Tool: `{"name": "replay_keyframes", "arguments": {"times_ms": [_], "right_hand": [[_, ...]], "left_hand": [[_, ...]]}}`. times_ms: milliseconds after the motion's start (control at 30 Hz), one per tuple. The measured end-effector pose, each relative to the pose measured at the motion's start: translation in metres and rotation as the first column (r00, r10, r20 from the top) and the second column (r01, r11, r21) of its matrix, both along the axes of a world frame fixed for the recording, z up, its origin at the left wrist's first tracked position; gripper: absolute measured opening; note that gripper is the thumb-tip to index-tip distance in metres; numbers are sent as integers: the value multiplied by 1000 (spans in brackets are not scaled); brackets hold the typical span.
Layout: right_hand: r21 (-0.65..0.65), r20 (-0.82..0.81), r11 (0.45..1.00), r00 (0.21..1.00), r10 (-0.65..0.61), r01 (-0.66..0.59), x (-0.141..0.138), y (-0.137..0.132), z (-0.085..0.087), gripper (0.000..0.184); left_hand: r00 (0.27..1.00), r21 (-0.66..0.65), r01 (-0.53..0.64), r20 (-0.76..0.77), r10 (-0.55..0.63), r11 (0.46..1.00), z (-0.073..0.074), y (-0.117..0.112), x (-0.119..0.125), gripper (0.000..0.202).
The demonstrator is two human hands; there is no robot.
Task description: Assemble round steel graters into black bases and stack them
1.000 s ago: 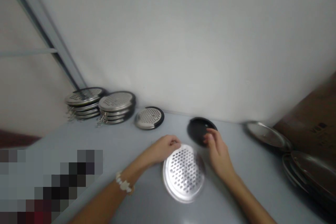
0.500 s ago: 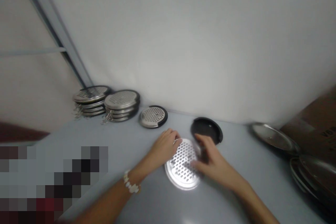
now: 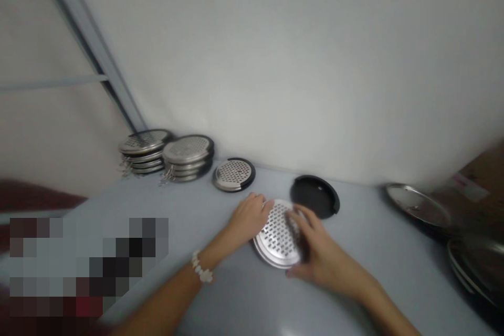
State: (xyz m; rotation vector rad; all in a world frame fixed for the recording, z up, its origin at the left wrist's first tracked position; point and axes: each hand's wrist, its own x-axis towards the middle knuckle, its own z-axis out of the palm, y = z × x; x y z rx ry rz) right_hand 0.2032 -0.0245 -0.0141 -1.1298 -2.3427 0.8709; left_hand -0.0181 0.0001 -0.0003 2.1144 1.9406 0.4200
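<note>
The left hand [image 3: 249, 216] and right hand [image 3: 328, 260] have their grip clamped on the round, perforated silver metal disc [image 3: 279, 236] from opposite sides, apparently to steady it.

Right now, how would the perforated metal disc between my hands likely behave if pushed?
The disc should be stiff, given its metallic look. Its shiny surface may be slippery. Its many holes suggest it could be light for its size.

Pale wall [image 3: 295, 63] behind grey tabletop [image 3: 228, 299]; slanting grey post [image 3: 104, 58] at left; light dim.
</note>
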Motion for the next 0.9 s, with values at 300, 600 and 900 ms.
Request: {"name": "replay_keyframes", "arguments": {"times_ms": [300, 600, 900], "right_hand": [[-254, -327, 917, 864, -382, 309, -1, 14, 6, 66], [-540, -396, 765, 697, -598, 350, 7, 31, 0, 52], [-338, -455, 833, 699, -552, 438, 6, 36, -8, 46]], "left_hand": [[832, -92, -1, 553, 52, 996, -6, 11, -2, 36], [560, -240, 119, 817, 135, 963, 3, 4, 4, 43], [338, -336, 288, 912, 233, 897, 4, 2, 9, 50]]}}
